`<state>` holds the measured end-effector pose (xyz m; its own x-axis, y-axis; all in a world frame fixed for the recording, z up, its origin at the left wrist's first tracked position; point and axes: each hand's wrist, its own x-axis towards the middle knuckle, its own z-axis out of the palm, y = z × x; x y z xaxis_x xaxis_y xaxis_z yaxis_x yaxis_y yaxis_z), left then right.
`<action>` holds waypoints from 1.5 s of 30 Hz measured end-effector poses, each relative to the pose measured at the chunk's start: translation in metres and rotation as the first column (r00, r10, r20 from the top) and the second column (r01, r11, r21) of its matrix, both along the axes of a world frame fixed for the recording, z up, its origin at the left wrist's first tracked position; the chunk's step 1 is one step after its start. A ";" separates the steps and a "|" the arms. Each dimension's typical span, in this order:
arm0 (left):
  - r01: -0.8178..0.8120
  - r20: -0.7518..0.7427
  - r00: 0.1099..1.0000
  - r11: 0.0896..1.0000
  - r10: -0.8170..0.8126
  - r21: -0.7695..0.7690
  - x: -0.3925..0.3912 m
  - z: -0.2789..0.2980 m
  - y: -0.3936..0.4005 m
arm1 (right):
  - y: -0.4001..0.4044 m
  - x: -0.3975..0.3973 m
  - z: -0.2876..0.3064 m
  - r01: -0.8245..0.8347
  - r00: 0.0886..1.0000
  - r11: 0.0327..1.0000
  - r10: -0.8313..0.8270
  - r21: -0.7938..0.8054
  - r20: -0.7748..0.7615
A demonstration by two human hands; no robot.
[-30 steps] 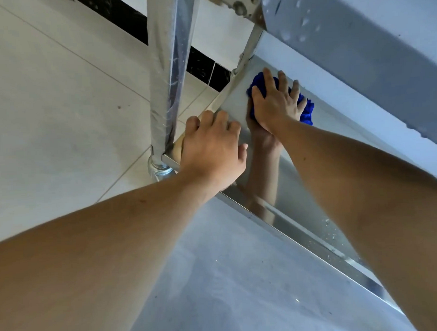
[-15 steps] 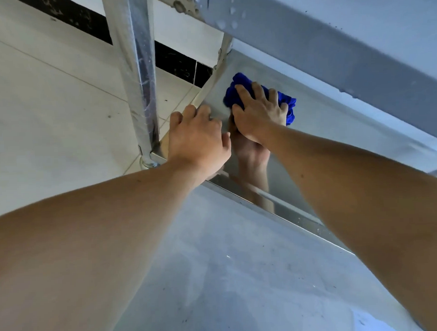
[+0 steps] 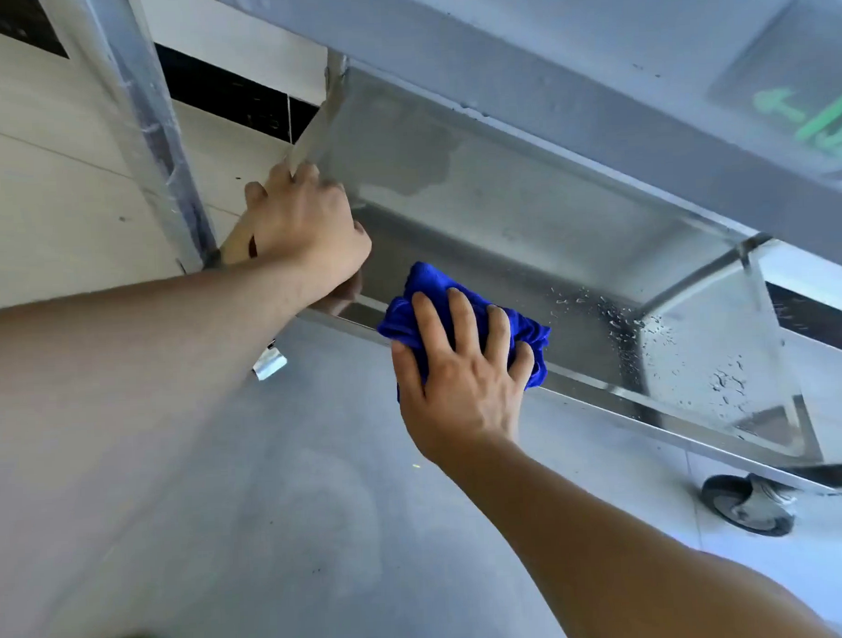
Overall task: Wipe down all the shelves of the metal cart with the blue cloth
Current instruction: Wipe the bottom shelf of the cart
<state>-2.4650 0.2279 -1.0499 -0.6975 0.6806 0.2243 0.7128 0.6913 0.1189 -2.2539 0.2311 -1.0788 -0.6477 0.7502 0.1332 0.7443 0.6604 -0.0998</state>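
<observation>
1. Left hand (image 3: 306, 237): fingers curled over the corner edge of the lower shelf (image 3: 477, 212), seemingly to steady the metal cart (image 3: 544, 71).
2. Blue cloth (image 3: 462, 312): bunched at the shelf's front lip, pressed there by the right hand (image 3: 459, 379), fingers spread flat for broad wiping pressure.
3. Water droplets (image 3: 619, 321): left unwiped at right.

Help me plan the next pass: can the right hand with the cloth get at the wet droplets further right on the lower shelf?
Probably yes. The right hand presses the blue cloth at the lower shelf front lip; nothing lies between it and the droplets.
</observation>
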 end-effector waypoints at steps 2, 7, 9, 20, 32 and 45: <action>0.029 0.064 0.997 0.999 -0.030 0.015 0.006 0.004 0.012 | 0.007 0.008 -0.002 0.034 0.999 0.997 -0.034 -0.064 0.003; 0.274 0.140 0.947 0.954 -0.290 0.120 0.035 -0.005 0.035 | 0.062 -0.013 -0.002 0.142 0.990 0.973 -0.141 -0.181 0.019; 0.301 0.170 0.935 0.949 -0.313 0.092 0.043 -0.010 0.041 | 0.090 -0.024 0.001 0.171 0.985 0.961 -0.166 -0.217 0.039; 0.310 0.094 0.945 0.950 -0.313 0.046 0.056 -0.037 0.042 | 0.197 -0.084 0.002 0.179 0.983 0.969 -0.171 -0.170 0.065; 0.282 0.070 0.955 0.957 -0.287 0.073 0.058 -0.037 0.043 | 0.259 -0.129 0.006 0.209 0.977 0.973 -0.203 -0.103 0.062; 0.282 0.067 0.957 0.959 -0.282 0.010 0.056 -0.031 0.044 | 0.208 -0.083 -0.001 0.109 0.993 0.988 -0.103 -0.110 0.060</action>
<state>-2.4091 0.2717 -1.0813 -0.4904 0.8519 0.1834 0.8692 0.4631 0.1731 -2.3369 0.4390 -1.0803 -0.5676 0.8232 0.0111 0.8158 0.5643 -0.1268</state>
